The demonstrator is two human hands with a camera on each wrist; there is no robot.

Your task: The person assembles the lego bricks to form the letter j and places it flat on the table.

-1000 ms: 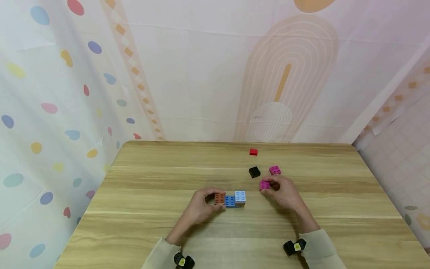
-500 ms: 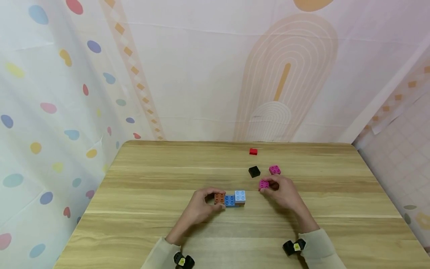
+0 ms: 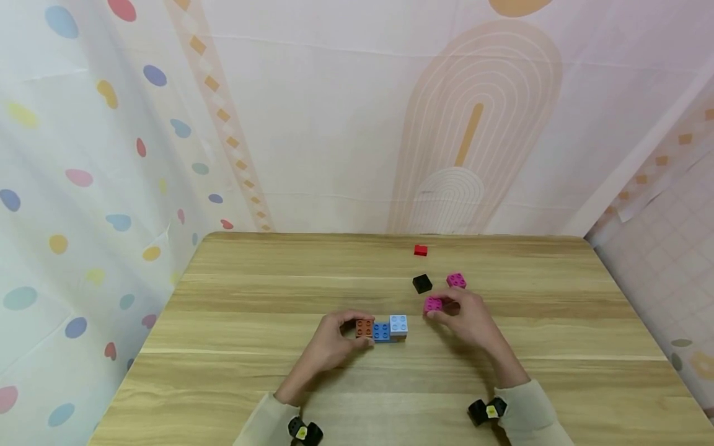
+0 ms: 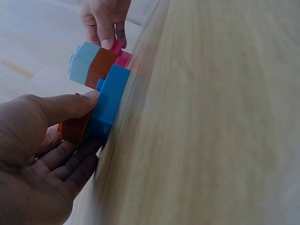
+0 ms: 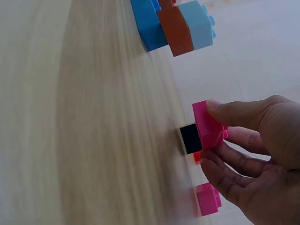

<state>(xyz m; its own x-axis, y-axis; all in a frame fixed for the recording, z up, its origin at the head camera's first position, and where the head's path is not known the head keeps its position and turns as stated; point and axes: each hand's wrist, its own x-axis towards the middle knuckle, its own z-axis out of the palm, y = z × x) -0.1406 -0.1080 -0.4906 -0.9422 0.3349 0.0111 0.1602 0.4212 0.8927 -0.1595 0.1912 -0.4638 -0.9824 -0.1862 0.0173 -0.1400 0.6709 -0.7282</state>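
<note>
A person's left hand point(image 3: 330, 342) is gripping the brown block point(image 3: 365, 328) at the left end of a low stack, thumb lying over its near side, while the right hand point(image 3: 470, 317) is pinching a pink block point(image 3: 432, 305) between thumb and fingers, near the stack's right end. The stack's long blue block point(image 3: 382, 332) is running left to right, nearly parallel with the far edge of the table point(image 3: 251, 291); at its right end a light blue block point(image 3: 398, 324) is sitting atop a second brown block point(image 4: 103, 66), barely showing from above. The pinched block is facing studs up; whether it is touching the table is hard to tell. A strip of wood is separating it from the stack. Farther back, a black block point(image 3: 422, 284), another pink block point(image 3: 456, 280) and, nearest the far edge, a red block point(image 3: 421, 250) are resting. In the right wrist view, the red one is mostly hiding, and the stack is running out of frame.
</note>
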